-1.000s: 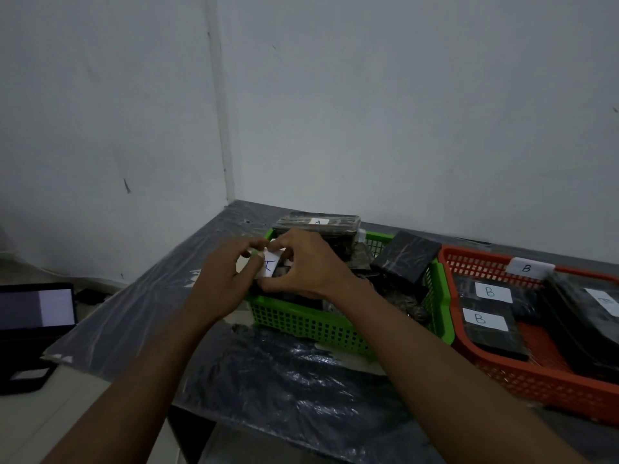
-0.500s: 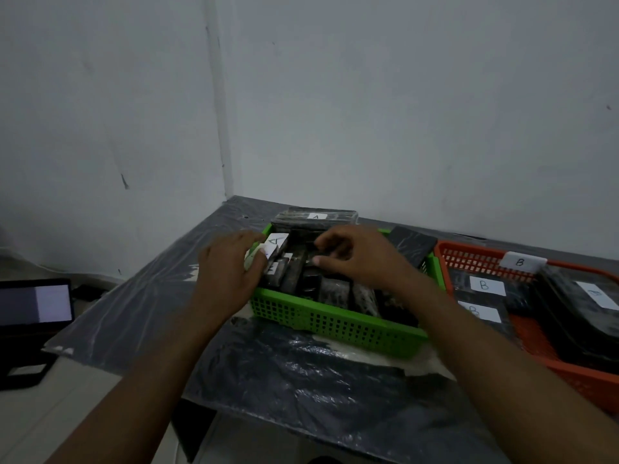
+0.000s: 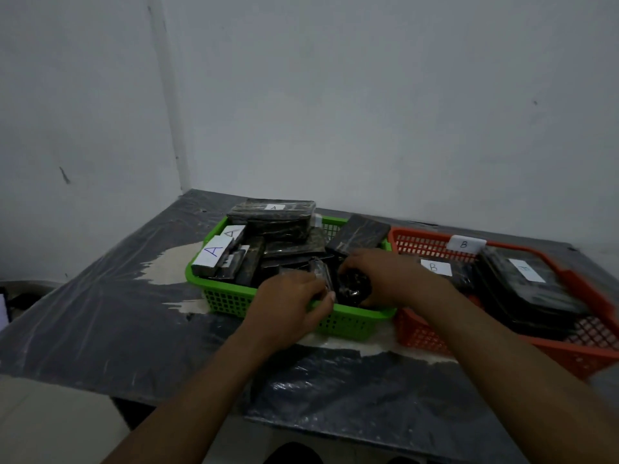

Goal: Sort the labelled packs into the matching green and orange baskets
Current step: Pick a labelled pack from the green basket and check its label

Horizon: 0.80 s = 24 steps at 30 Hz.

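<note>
A green basket [image 3: 231,299] stands mid-table, crammed with dark wrapped packs; two at its left end carry white labels marked A [image 3: 214,251]. To its right lies an orange basket [image 3: 418,329] with a B tag [image 3: 464,244] on its rim and dark packs with white B labels [image 3: 434,267]. My left hand [image 3: 288,309] reaches over the green basket's front rim and pinches a shiny dark pack [image 3: 323,279]. My right hand [image 3: 385,276] grips a dark pack [image 3: 353,289] at the basket's right front corner.
The table [image 3: 100,323] is covered with dark plastic sheeting, torn in places to show a pale surface. White walls meet in a corner behind. One dark pack [image 3: 360,234] leans on the rim between the two baskets. A screen's edge shows at the far left.
Both hands have left the A-labelled packs at the green basket's left end and moved right to its front right corner. The view has shifted slightly.
</note>
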Each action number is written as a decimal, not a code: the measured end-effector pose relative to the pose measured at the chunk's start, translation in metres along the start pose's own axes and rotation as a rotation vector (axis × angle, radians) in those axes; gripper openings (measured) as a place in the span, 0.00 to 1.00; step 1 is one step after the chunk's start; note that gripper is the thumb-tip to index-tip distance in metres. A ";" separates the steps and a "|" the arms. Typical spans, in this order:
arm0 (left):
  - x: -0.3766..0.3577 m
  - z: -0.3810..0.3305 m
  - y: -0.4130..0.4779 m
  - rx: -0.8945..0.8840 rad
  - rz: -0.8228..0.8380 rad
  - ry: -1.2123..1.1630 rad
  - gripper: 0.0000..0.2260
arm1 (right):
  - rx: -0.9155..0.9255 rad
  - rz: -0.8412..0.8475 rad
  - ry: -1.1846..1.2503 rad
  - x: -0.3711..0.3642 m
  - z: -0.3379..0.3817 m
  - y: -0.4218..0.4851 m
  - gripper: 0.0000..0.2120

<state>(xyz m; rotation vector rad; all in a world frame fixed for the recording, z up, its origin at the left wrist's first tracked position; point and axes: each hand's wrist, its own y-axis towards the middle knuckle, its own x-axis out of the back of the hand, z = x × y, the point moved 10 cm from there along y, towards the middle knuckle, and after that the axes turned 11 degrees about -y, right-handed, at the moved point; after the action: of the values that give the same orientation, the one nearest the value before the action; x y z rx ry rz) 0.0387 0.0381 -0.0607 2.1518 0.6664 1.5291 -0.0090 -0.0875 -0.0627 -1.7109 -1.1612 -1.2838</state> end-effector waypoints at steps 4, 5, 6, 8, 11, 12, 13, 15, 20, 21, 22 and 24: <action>-0.003 0.000 -0.003 -0.018 -0.043 0.081 0.14 | 0.000 -0.111 0.001 0.002 0.005 -0.006 0.28; -0.004 -0.001 -0.003 -0.020 -0.050 0.095 0.13 | 0.000 -0.135 0.018 0.004 0.005 -0.008 0.29; -0.006 -0.001 -0.004 -0.020 -0.048 0.105 0.13 | 0.001 -0.169 0.044 0.007 0.004 -0.012 0.28; -0.008 -0.002 -0.005 -0.018 -0.037 0.120 0.13 | 0.002 -0.263 0.135 0.018 0.000 -0.022 0.24; -0.004 0.003 -0.005 0.030 -0.065 0.038 0.12 | -0.025 -0.411 0.348 0.037 -0.015 -0.044 0.12; -0.001 0.005 -0.004 0.066 -0.075 -0.025 0.11 | -0.049 -0.467 0.429 0.043 -0.024 -0.052 0.08; 0.001 0.008 -0.003 0.102 -0.086 -0.093 0.10 | -0.087 -0.523 0.507 0.048 -0.035 -0.059 0.05; 0.003 0.015 0.002 0.182 -0.096 -0.220 0.11 | -0.189 -0.592 0.664 0.051 -0.057 -0.070 0.04; -0.004 0.012 0.022 0.300 -0.033 -0.481 0.23 | -0.300 -0.506 1.049 0.027 -0.078 -0.073 0.06; -0.006 0.009 0.025 0.300 -0.022 -0.523 0.21 | -0.287 -0.496 1.110 0.024 -0.077 -0.073 0.07; -0.008 0.006 0.028 0.297 -0.017 -0.559 0.19 | -0.274 -0.489 1.166 0.021 -0.075 -0.073 0.07; -0.011 0.003 0.030 0.294 -0.020 -0.621 0.15 | -0.257 -0.472 1.256 0.016 -0.071 -0.074 0.07</action>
<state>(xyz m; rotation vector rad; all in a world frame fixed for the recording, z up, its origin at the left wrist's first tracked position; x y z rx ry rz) 0.0428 0.0080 -0.0522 2.6324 0.7105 0.7001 -0.1009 -0.1209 -0.0272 -0.4360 -0.6007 -2.3273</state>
